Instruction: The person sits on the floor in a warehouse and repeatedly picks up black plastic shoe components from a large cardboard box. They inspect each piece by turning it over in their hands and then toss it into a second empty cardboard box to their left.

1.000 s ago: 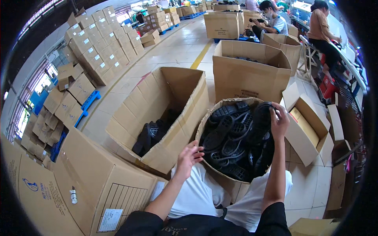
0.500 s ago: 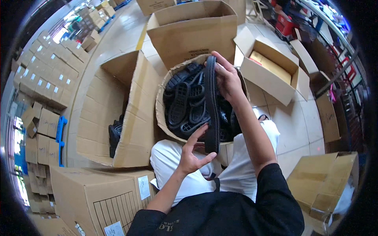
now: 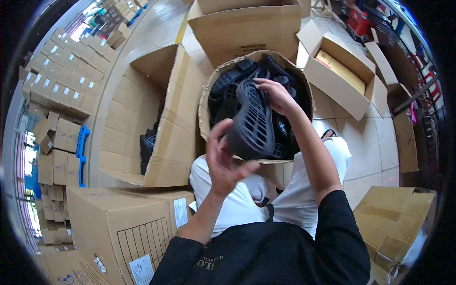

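A black shoe sole (image 3: 259, 126) with a ribbed, hollow grid face is tilted up over a round-mouthed carton (image 3: 205, 111). My right hand (image 3: 279, 97) grips the sole's far end, thumb and fingers closed on it. By the sole's near end is my left hand (image 3: 223, 161), slightly blurred, with its fingers spread; whether a fingertip touches the sole I cannot tell. More black soles (image 3: 232, 76) lie heaped inside the carton, partly hidden by the held one and my right arm.
To the left stands an open carton (image 3: 178, 118) with a few black soles (image 3: 148, 145) inside. A closed carton (image 3: 137, 213) sits near my left arm. Ahead is another open carton (image 3: 251, 28); at right, an open box (image 3: 332, 80) holds a yellow-brown package. A taped carton (image 3: 389, 213) stands lower right.
The sole has turned from edge-on so its grid face shows. My left fingers have moved off its side and spread by its near end. The whole view has shifted slightly.
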